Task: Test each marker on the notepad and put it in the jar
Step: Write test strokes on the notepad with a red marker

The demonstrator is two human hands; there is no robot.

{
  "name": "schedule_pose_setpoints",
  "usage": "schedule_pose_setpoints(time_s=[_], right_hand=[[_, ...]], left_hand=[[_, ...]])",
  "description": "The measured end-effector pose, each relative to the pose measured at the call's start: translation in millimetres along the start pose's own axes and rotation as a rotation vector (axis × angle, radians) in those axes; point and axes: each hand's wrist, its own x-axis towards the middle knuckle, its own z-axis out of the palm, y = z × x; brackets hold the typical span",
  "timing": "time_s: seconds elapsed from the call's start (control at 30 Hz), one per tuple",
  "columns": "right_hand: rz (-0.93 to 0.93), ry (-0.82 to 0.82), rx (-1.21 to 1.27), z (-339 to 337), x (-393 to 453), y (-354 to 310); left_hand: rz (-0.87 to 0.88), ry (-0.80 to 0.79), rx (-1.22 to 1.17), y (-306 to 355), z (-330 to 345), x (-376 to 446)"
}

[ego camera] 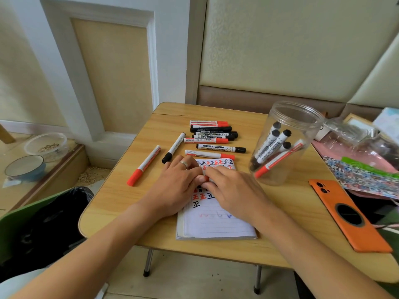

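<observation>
Both hands over the upper half of the notepad [216, 223], meeting at the middle. Left hand [179, 188]: ring on one finger, fingers curled, fingertips closed on one end of a marker [207, 179] of which only a sliver of red shows between the two hands. Right hand [233, 190]: fingers curled over the other end of the same marker. Whether the cap is on or off: cannot tell, hidden by the fingers.

Notepad flat on the bench [121, 190], lined page up, rows of red and black characters under and just below the hands, a few faint scribbles lower down.

Just beyond the hands: a loose cluster of markers [212, 138] lying side by side on the bench, red caps and black caps mixed. Nearest of the cluster, a red-capped one [209, 154], right at the top edge of the notepad. Left of the left hand: one black-capped marker [173, 147] and, further left, one red-capped marker [143, 166], both lying slanted, apart from each other.

Right of the right hand: clear plastic jar [287, 143], upright, open mouth, no lid on. Inside, several markers leaning, black caps up, plus one red marker [278, 159] with red cap down.

Further right, near the bench edge: orange phone [349, 214], face down. Behind it, a heap of plastic wrapping and printed paper [362, 160].
</observation>
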Motion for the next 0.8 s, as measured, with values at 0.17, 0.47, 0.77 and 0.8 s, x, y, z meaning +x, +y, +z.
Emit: schedule_pose_setpoints(time_s=[0.17, 0.47, 0.77, 0.8], right_hand=[[0.048, -0.001, 0.079, -2.8, -1.3, 1.8], [0.237, -0.029, 0.132, 4.1, 0.0, 0.3], [0.24, -0.068, 0.047, 3.4, 0.7, -6.1], [0.237, -0.068, 0.043, 3.4, 0.5, -6.2]], left_hand=[[-0.025, 0.007, 0.003, -0.4, -0.7, -0.4], [-0.184, 0.205, 0.066, -3.3, -3.5, 2.6], [-0.319, 0.198, 0.225, -16.1, -7.3, 30.5], [-0.331, 0.199, 0.231, -17.8, -7.7, 33.9]])
